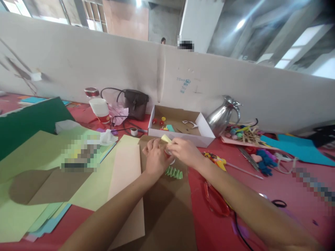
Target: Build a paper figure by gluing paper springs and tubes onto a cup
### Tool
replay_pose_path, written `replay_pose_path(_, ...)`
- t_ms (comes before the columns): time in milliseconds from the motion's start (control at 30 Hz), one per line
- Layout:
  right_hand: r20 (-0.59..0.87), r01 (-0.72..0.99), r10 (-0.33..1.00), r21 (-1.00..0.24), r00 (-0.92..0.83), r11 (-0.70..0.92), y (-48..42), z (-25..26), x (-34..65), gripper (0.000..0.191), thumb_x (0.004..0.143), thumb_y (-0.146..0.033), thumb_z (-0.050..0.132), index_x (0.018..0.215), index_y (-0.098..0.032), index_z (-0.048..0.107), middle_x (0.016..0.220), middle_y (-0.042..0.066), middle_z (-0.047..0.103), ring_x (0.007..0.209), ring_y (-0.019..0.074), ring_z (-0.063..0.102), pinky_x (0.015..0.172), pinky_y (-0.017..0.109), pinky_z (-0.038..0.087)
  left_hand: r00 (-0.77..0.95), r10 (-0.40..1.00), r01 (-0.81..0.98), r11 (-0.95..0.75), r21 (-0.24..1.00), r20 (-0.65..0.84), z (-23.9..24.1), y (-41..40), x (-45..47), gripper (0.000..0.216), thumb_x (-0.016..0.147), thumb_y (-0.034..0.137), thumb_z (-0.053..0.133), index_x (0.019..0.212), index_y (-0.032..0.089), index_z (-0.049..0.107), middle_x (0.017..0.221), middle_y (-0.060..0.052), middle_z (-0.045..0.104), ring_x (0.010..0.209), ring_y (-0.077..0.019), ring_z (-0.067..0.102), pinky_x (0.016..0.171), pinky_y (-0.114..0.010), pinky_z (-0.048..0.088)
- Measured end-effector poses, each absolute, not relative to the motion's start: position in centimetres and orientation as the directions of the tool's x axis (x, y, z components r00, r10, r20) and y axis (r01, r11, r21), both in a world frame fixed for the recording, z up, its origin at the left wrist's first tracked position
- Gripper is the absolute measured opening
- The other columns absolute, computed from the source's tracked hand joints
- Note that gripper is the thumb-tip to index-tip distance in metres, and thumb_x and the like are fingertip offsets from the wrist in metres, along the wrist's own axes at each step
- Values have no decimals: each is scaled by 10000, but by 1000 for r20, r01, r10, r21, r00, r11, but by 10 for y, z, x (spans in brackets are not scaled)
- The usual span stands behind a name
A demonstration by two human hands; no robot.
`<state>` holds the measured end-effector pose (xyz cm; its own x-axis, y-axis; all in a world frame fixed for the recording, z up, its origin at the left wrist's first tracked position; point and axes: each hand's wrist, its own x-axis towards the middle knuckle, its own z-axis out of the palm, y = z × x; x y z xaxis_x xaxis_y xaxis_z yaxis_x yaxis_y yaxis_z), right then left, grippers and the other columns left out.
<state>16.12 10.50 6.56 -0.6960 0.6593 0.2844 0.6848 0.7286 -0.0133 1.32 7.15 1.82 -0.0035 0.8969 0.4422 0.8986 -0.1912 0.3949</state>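
Note:
Above the brown paper sheet (167, 212), my two hands meet. The fingers of my right hand (184, 151) are pinched around a small pale yellow paper piece (165, 138) that sticks up between the hands. My left hand (156, 158) is curled close against it, and its grip is partly hidden. Under the fingers shows the edge of a white round item (172, 161), too covered to name. Just below my hands lies a green accordion-folded paper strip (174, 172).
A white open box (180, 140) with small scraps stands ahead. Behind are a steel jug (220, 116), a dark bag (136, 104) and a paper cup (99, 108). Coloured paper sheets (28, 153) spread left. Red-handled scissors (214, 200) and craft bits (264, 162) lie right.

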Motion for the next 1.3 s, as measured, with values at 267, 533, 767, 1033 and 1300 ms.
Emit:
replay_pose_path(267,335,653,660,-153,-672,742,107,61,164,234,872,-109,537,912,-218,741,993,43,674,867,168,632,757,286,461,0,885,903,-200,380,466,16,71,12,247,778,387,655,955,226,715,1338,-126,532,1265,-349,373,950,-503,319)
replay_pose_path(533,414,438,890,-776,-190,454,117,58,176,92,785,-229,638,811,-203,722,883,35,751,807,196,688,776,344,532,23,890,905,-212,368,455,23,69,11,319,798,470,633,970,215,719,1337,-135,531,1255,-368,379,943,-527,326)
replay_pose_path(767,278,157,960,-947,-43,282,94,63,192,373,738,-319,716,1071,-212,586,908,40,739,807,195,699,720,333,550,-41,919,896,-140,421,392,31,77,3,432,770,489,652,1078,189,700,1388,-181,472,1252,-410,377,947,-567,351)
replay_pose_path(1033,604,545,797,-665,-9,510,31,71,186,216,875,-244,601,1089,-247,627,1031,57,722,934,220,683,844,367,547,25,969,142,-249,958,248,75,19,32,266,834,374,624,1026,239,750,1045,-64,725,1045,-244,630,927,-356,477)
replay_pose_path(1300,826,611,561,-419,-52,672,-26,53,174,451,915,-105,514,1318,-309,505,1141,52,697,1088,217,642,953,404,525,36,999,-366,21,930,-8,81,-29,49,282,734,338,770,957,167,755,971,-73,746,890,-180,669,843,-289,520)
